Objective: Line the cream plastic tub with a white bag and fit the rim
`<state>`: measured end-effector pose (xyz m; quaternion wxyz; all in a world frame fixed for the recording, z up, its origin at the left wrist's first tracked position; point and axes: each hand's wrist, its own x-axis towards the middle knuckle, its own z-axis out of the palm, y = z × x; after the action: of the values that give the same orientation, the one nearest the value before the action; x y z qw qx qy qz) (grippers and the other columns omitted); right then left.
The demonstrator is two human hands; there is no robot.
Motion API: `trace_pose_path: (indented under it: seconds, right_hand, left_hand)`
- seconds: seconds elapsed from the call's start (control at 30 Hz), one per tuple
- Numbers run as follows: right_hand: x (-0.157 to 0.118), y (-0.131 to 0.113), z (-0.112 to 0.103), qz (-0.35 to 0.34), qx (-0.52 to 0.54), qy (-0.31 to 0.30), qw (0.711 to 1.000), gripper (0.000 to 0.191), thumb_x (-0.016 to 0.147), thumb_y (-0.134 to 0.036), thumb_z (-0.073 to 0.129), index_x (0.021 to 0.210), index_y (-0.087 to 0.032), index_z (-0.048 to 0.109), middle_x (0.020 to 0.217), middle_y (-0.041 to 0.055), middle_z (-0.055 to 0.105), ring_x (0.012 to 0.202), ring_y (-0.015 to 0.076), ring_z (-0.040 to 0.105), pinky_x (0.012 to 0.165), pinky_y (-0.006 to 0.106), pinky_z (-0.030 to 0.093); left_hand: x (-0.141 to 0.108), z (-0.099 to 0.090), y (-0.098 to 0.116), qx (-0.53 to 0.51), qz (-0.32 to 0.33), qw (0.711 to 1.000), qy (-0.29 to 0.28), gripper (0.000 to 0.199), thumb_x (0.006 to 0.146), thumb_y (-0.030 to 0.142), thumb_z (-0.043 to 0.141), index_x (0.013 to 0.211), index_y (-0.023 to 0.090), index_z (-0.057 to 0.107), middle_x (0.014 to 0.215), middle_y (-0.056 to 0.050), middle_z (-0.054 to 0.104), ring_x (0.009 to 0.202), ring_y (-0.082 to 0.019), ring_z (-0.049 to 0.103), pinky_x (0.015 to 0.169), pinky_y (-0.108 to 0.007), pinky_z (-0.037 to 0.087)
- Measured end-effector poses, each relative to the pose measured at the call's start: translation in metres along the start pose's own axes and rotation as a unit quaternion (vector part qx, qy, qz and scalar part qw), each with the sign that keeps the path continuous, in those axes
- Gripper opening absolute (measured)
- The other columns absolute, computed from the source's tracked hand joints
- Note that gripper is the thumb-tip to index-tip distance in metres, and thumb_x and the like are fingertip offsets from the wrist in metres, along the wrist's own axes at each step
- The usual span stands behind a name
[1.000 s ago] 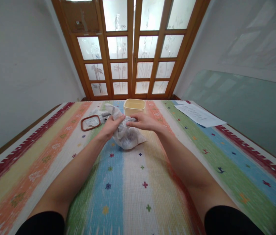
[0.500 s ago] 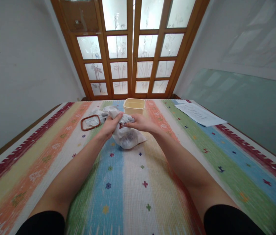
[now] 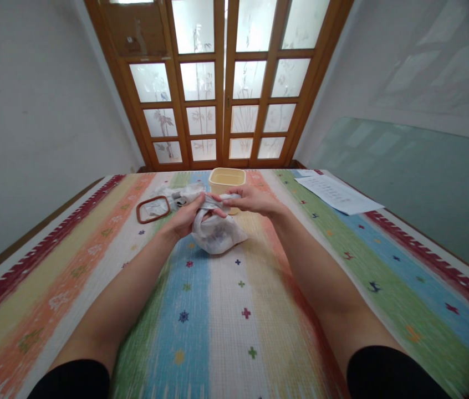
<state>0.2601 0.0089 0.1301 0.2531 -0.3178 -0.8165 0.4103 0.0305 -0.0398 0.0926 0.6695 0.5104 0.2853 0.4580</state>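
Note:
A white plastic bag [image 3: 217,235] with something bulky inside rests on the striped tablecloth in front of me. Around its gathered neck my left hand [image 3: 187,216] is closed. My right hand [image 3: 251,200] pinches the twisted end of the bag, drawn out to the right. What the bag contains shows only as a vague darker shape through the plastic. Just behind my hands stands a cream plastic container [image 3: 227,177], its lower part partly hidden by them.
Left of my hands lie a brown rounded frame-like rim [image 3: 153,220] and more crumpled white plastic [image 3: 172,195]. Printed paper sheets [image 3: 338,193] lie at the far right of the striped tablecloth [image 3: 226,299]. Behind the table are wood-framed glass doors [image 3: 223,105].
My right hand has moved slightly right and up, pulling the bag's twisted end outward. My left hand has stayed at the neck, and the bag has hardly moved.

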Motion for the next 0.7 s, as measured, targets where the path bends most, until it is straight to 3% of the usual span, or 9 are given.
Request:
trace_pose_path:
  seconds: [0.13, 0.23, 0.4, 0.53, 0.7]
  right_hand:
    - [0.003, 0.002, -0.005, -0.023, -0.078, 0.097, 0.992, 0.043, 0.088, -0.056, 0.065, 0.069, -0.018, 0.059, 0.063, -0.0039, 0.045, 0.061, 0.0108, 0.037, 0.056, 0.027, 0.024]
    - [0.007, 0.002, 0.000, -0.030, -0.101, 0.174, 0.979, 0.043, 0.090, -0.053, 0.063, 0.065, -0.019, 0.053, 0.063, -0.0033, 0.044, 0.062, 0.0118, 0.037, 0.058, 0.029, 0.024]
    - [0.010, -0.007, 0.012, -0.038, -0.009, 0.224, 0.974, 0.045, 0.092, -0.061, 0.059, 0.071, -0.021, 0.054, 0.066, -0.0018, 0.046, 0.064, 0.0139, 0.041, 0.059, 0.029, 0.028]
    - [0.008, -0.014, 0.022, -0.025, 0.081, 0.203, 0.976, 0.048, 0.088, -0.067, 0.064, 0.077, -0.023, 0.051, 0.066, -0.0032, 0.044, 0.060, 0.0126, 0.039, 0.054, 0.028, 0.029]
    - [0.012, 0.002, 0.038, 0.014, 0.129, 0.073, 0.989, 0.046, 0.084, -0.064, 0.070, 0.076, -0.022, 0.051, 0.064, -0.0052, 0.046, 0.054, 0.0103, 0.042, 0.048, 0.025, 0.034]
  left_hand:
    - [0.005, -0.002, -0.006, 0.008, -0.012, 1.000, 0.011, 0.049, 0.093, 0.064, 0.064, 0.111, 0.019, 0.068, 0.088, -0.008, 0.078, 0.067, -0.018, 0.068, 0.064, -0.027, 0.053]
    - [0.008, -0.001, -0.006, 0.011, 0.003, 0.999, 0.032, 0.046, 0.092, 0.064, 0.065, 0.098, 0.018, 0.067, 0.089, -0.009, 0.078, 0.078, -0.020, 0.071, 0.071, -0.029, 0.054]
    - [0.010, 0.004, 0.001, -0.002, 0.017, 0.997, 0.077, 0.043, 0.093, 0.061, 0.064, 0.087, 0.019, 0.063, 0.086, -0.006, 0.075, 0.074, -0.018, 0.067, 0.070, -0.029, 0.053]
    - [0.011, 0.007, 0.007, -0.040, 0.063, 0.987, 0.139, 0.040, 0.097, 0.055, 0.061, 0.081, 0.019, 0.060, 0.083, -0.003, 0.069, 0.070, -0.015, 0.062, 0.067, -0.026, 0.051]
    - [0.008, 0.008, 0.014, -0.087, 0.078, 0.981, 0.153, 0.040, 0.100, 0.056, 0.056, 0.082, 0.020, 0.057, 0.085, -0.004, 0.069, 0.073, -0.017, 0.064, 0.071, -0.031, 0.055]
